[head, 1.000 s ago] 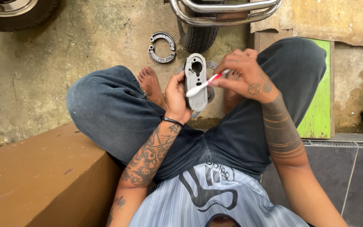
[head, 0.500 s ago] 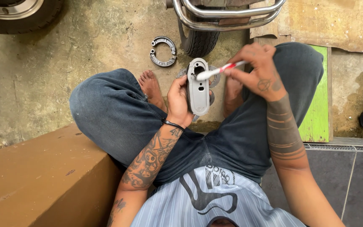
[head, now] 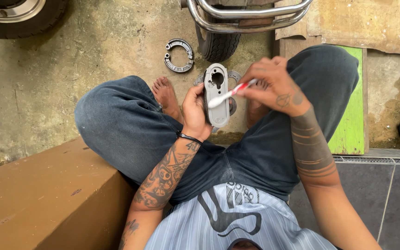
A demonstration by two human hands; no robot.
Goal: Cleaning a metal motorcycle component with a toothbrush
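My left hand (head: 194, 112) grips a grey oblong metal plate (head: 217, 111) with a keyhole-shaped opening, held upright between my knees. My right hand (head: 274, 85) holds a red and white toothbrush (head: 228, 94) by its handle. The white brush head lies against the middle of the plate's face. Both forearms are tattooed, and I sit cross-legged in dark jeans with bare feet showing behind the plate.
A pair of curved brake shoes (head: 178, 55) lies on the concrete floor ahead. A small tyre (head: 219, 44) and chrome bars (head: 248, 16) stand behind it. A brown ledge (head: 42, 199) is at my left, a green board (head: 350, 125) at my right.
The toothbrush went up to the plate's keyhole opening half a second ago and has come back down to the middle of the plate. My left hand keeps the plate steady.
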